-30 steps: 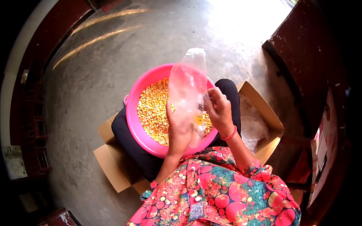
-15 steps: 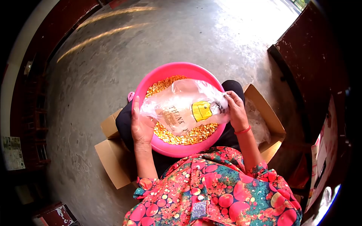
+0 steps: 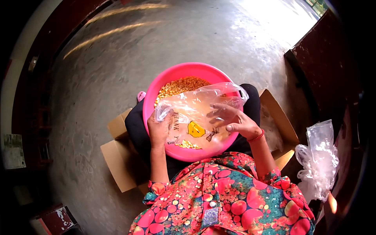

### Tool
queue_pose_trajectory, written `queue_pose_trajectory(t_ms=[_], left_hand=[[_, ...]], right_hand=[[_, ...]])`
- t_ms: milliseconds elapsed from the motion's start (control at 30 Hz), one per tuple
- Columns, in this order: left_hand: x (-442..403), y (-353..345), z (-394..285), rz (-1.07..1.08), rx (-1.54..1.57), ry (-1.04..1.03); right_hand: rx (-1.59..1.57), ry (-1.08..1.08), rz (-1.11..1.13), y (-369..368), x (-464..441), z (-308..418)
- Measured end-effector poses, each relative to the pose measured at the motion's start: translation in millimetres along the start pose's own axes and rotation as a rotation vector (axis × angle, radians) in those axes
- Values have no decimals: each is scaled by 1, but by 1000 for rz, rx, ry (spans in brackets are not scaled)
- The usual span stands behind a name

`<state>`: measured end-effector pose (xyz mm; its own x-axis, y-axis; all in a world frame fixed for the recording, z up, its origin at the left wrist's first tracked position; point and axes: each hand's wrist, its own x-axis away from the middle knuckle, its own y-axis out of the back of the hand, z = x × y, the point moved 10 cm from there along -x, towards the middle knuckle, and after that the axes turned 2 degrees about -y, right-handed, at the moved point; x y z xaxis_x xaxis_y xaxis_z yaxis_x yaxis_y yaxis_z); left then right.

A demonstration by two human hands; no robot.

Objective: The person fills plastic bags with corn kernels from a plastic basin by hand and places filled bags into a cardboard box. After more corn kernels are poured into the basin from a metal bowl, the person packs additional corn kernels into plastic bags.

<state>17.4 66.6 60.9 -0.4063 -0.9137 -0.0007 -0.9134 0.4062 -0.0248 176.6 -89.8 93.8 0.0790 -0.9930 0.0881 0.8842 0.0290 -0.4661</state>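
A pink basin [image 3: 152,94] with loose yellow corn kernels [image 3: 184,84] rests on the lap. Over the kernels lies a clear plastic bag [image 3: 188,111] printed with "THANK" and a yellow picture. My left hand [image 3: 159,127] is closed on the bag's bunched left end, at the basin's left side. On the right, my right hand [image 3: 239,122] has its fingers spread at the bag, partly behind or inside the clear film; which of the two I cannot tell. A red bracelet [image 3: 256,136] circles the right wrist.
An open cardboard box [image 3: 280,117] with clear plastic inside stands right of the legs. Cardboard flaps [image 3: 121,162] show at the left. More clear plastic bags [image 3: 319,160] are at the far right. Grey concrete floor [image 3: 98,98] surrounds the seat, with dark furniture along both sides.
The bag has gone from upright to spread across the basin. My left hand moved left and closed on its end; my right hand let go of the other end and spread its fingers. Bags at far right came into view.
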Motion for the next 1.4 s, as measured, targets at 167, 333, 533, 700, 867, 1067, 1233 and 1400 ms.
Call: queue_pose_trajectory(t_ms=[167, 333, 533, 700, 867, 1067, 1233, 1400], left_hand=[[8, -22, 0, 184, 38, 208], [-2, 27, 10, -89, 236, 66], [-2, 42, 14, -155, 59, 114], [-8, 60, -8, -227, 6, -114], [16, -9, -73, 111, 126, -181], [56, -90, -105, 385, -493, -385], [46, -51, -84, 164, -71, -176], [47, -26, -76, 191, 274, 39]], right_hand=[[-117, -82, -531, 34, -4, -39], [-280, 31, -633, 59, 9, -29], [-395, 86, -581, 68, 8, -27], [-213, 172, -751, 71, 18, 8], [808, 236, -529, 8, -3, 33], [1126, 350, -389, -59, -27, 29], [1222, 176, -217, -62, -27, 0], [1318, -42, -156, -63, -36, -23]])
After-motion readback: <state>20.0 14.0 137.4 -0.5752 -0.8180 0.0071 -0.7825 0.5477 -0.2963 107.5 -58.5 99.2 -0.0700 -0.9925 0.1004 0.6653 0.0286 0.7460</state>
